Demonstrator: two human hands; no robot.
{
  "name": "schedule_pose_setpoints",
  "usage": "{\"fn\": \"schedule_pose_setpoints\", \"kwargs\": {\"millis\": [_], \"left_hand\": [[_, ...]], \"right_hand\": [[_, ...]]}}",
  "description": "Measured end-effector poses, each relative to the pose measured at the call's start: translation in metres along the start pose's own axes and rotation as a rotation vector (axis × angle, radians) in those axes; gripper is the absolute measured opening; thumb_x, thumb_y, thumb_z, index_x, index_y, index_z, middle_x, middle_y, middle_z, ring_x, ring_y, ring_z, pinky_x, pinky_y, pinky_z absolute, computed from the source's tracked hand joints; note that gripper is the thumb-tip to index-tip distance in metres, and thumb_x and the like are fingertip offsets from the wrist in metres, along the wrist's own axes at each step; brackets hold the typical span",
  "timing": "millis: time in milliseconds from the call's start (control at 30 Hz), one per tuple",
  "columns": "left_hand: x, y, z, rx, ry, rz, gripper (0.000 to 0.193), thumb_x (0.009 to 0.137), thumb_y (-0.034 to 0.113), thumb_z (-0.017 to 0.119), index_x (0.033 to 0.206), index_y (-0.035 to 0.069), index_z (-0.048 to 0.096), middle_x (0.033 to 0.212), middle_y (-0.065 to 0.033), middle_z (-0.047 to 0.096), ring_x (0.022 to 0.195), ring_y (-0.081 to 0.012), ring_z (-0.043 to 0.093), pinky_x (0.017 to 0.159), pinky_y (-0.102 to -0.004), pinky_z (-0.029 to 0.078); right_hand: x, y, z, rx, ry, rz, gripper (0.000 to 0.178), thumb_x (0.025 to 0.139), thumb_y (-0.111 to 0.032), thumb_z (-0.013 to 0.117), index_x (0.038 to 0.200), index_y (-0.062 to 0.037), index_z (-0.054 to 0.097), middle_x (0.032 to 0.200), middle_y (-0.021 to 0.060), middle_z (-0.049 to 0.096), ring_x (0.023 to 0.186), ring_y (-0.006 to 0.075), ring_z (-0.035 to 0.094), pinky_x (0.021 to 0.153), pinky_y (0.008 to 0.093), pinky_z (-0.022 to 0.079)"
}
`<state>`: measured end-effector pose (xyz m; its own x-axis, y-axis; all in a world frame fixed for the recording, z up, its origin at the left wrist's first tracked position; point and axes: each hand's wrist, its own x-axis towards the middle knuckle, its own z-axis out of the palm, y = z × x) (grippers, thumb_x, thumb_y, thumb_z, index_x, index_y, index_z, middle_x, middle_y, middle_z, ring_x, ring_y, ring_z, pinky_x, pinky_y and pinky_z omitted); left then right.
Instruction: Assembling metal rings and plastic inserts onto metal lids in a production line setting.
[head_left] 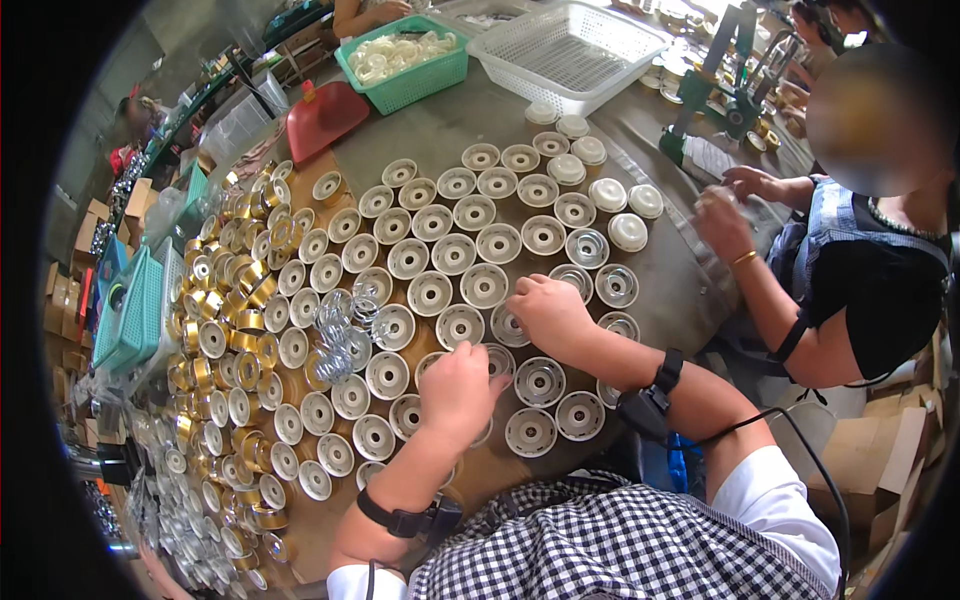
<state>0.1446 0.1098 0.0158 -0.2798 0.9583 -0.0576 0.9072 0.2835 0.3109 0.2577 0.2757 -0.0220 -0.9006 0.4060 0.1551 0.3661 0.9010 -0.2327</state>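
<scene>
Rows of round off-white cups (pixel 483 289) with a hole in the middle cover the table. My left hand (pixel 452 392) is closed above the near cups, thumb out to the right; what its fingers hold, if anything, is hidden. Farther right, my right hand (pixel 550 316) reaches down over another cup with its fingers drawn together, and its fingertips are out of sight. Left of both hands, a loose heap of silver coil springs (pixel 342 345) lies on some cups. At the right, cups such as this one (pixel 617 286) have shiny metal coils inside.
Gold-rimmed cups (pixel 240 300) are piled at the left. White caps (pixel 628 232) top several cups at the far right. A green basket (pixel 425 85) of pale parts, a white basket (pixel 590 95) and a red dustpan (pixel 325 120) stand beyond. A co-worker (pixel 860 270) sits at right near a green hand press (pixel 735 110).
</scene>
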Motion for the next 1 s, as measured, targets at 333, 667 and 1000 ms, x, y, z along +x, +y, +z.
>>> {"fn": "schedule_pose_setpoints", "kwargs": {"millis": [333, 667, 1000], "left_hand": [[-0.002, -0.003, -0.006, 0.097, -0.045, -0.016, 0.05, 0.08, 0.045, 0.08, 0.098, 0.001, 0.065, 0.087, -0.0144, 0.066, 0.082, -0.0337, 0.068, 0.073, -0.0439, 0.054], [-0.046, 0.056, -0.029, -1.838, -0.402, -0.217, 0.088, 0.1, 0.071, 0.035, 0.154, 0.002, 0.025, 0.132, -0.0122, 0.054, 0.112, -0.0224, 0.058, 0.1, -0.042, 0.049], [-0.069, 0.047, 0.016, -0.418, 0.269, 0.322, 0.041, 0.079, 0.018, 0.08, 0.115, 0.004, 0.067, 0.11, -0.0124, 0.066, 0.104, -0.0335, 0.061, 0.091, -0.0446, 0.049]], "right_hand": [[-0.036, -0.011, -0.024, 0.333, 0.28, -0.106, 0.027, 0.083, -0.012, 0.073, 0.109, -0.0098, 0.071, 0.102, 0.0086, 0.064, 0.098, 0.0285, 0.065, 0.08, 0.0403, 0.056], [-0.1, -0.04, -0.075, 0.675, 0.171, -0.218, 0.034, 0.08, -0.011, 0.078, 0.113, -0.0083, 0.071, 0.097, 0.0104, 0.066, 0.083, 0.0306, 0.068, 0.071, 0.0396, 0.057], [-0.14, -0.025, -0.031, 0.035, -0.262, -0.051, 0.017, 0.085, -0.018, 0.069, 0.097, -0.0071, 0.064, 0.095, 0.0128, 0.068, 0.084, 0.031, 0.071, 0.067, 0.0414, 0.056]]}}
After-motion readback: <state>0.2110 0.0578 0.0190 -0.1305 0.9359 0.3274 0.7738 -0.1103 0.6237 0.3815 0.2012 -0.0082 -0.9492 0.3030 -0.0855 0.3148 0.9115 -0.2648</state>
